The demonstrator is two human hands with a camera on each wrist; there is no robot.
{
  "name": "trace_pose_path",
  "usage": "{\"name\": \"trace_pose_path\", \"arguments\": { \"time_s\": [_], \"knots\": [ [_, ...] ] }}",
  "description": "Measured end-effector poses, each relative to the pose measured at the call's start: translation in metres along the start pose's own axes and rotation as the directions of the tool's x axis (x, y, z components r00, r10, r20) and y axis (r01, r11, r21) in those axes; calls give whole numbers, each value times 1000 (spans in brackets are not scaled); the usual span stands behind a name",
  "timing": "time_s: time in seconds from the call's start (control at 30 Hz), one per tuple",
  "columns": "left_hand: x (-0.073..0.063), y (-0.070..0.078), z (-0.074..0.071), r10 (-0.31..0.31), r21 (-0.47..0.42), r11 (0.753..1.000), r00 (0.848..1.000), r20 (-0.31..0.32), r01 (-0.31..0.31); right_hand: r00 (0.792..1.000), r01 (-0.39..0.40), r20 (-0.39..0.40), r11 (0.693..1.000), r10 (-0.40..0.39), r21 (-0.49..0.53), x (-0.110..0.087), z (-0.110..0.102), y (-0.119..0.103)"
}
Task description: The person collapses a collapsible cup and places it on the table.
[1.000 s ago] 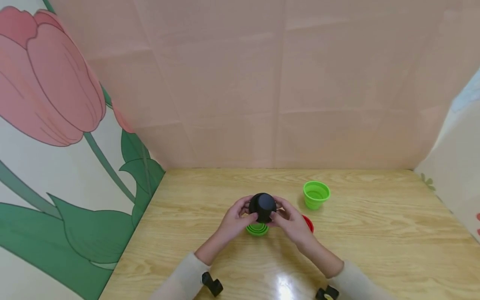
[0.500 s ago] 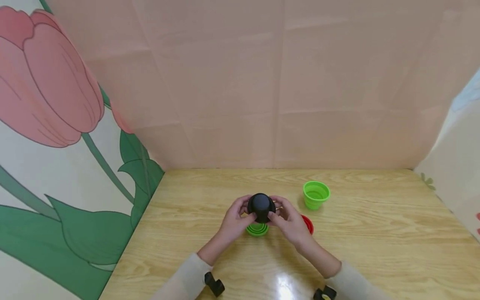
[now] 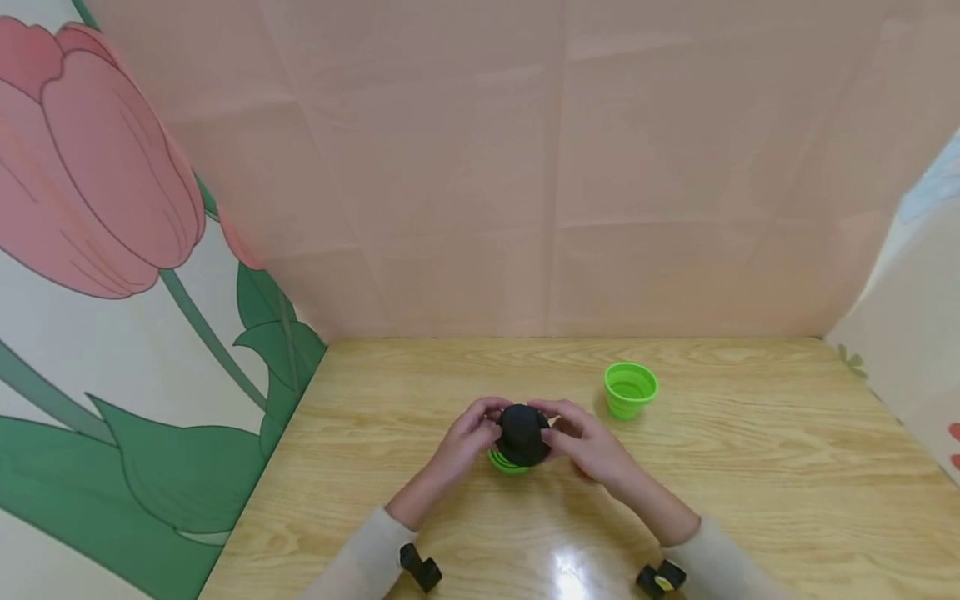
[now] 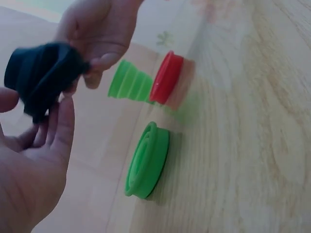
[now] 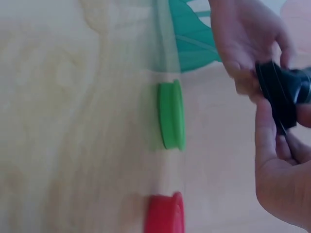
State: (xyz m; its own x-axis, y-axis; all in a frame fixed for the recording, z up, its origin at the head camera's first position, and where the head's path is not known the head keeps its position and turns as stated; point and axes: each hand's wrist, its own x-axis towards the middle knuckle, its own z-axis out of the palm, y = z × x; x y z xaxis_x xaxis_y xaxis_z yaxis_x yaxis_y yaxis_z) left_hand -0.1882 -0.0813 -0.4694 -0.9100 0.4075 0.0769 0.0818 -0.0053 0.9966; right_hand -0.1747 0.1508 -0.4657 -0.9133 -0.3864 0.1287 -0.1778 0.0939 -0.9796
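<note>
Lower in the head view than half a second ago, the black cup (image 3: 523, 435) has come down with both hands. Left hand (image 3: 467, 437) and right hand (image 3: 591, 447) grip it from opposite sides, thumbs and fingers closed on it, above the worktop (image 3: 750, 475). It partly hides a flattened green cup (image 4: 154, 165); the right hand nearly covers a flattened red cup (image 4: 167, 80). Farther back, a tall green cup (image 3: 630, 390) stands upright.
</note>
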Motion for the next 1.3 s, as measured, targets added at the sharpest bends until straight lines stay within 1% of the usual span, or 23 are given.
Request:
{"name": "trace_pose_path", "arguments": {
  "time_s": [0.07, 0.13, 0.23, 0.33, 0.4, 0.47, 0.6, 0.67, 0.77, 0.83, 0.93, 1.0, 1.07, 1.2, 1.3],
  "knots": [
    [0, 1, -2, -31, -43, 999, 999, 22, 32, 1000, -9, 28, 999, 10, -37, 0, -4, -3],
    [0, 2, -2, -65, -78, 995, 997, 42, 68, 999, -26, 38, 997, 29, -66, 1, -7, -6],
    [1, 0, -1, -99, -96, 990, 992, 74, 105, 999, -48, 17, 994, 50, -98, 0, -10, -9],
    [1, -1, -1, -99, -103, 989, 992, 73, 107, 997, -77, -13, 995, 76, -68, 1, -9, -10],
    [2, -2, -1, -99, -134, 986, 994, 46, 104, 994, -101, -43, 995, 101, -18, 1, -7, -10],
    [2, -1, -2, -96, -165, 982, 995, 5, 96, 991, -108, -70, 993, 112, 55, 1, -6, -8],
    [2, 1, -4, -98, -230, 970, 993, -68, 80, 985, -87, -130, 981, 111, 175, 0, -1, -7],
    [2, 3, -4, -97, -257, 964, 990, -101, 69, 981, -75, -158, 975, 110, 211, -1, 2, -8],
    [1, 2, -2, -94, -295, 954, 985, -144, 48, 976, -75, -180, 969, 119, 237, -2, 8, -9],
    [1, 1, 1, -101, -319, 947, 981, -163, 45, 974, -76, -190, 966, 126, 249, -2, 12, -10],
    [0, -2, 6, -116, -311, 949, 980, -161, 61, 966, -92, -212, 963, 147, 252, 0, 15, -9],
    [-1, -4, 10, -128, -287, 954, 982, -142, 83, 962, -97, -225, 965, 154, 244, 1, 16, -8],
    [-3, -6, 11, -128, -247, 964, 986, -110, 98, 961, -99, -229, 967, 153, 234, 3, 15, -5],
    [-6, -6, 8, -133, -177, 977, 990, -46, 123, 971, -100, -196, 975, 139, 196, 3, 10, -2],
    [-5, -2, 3, -139, -128, 983, 990, -25, 135, 982, -109, -136, 983, 129, 145, 1, 6, -3]
  ]
}}
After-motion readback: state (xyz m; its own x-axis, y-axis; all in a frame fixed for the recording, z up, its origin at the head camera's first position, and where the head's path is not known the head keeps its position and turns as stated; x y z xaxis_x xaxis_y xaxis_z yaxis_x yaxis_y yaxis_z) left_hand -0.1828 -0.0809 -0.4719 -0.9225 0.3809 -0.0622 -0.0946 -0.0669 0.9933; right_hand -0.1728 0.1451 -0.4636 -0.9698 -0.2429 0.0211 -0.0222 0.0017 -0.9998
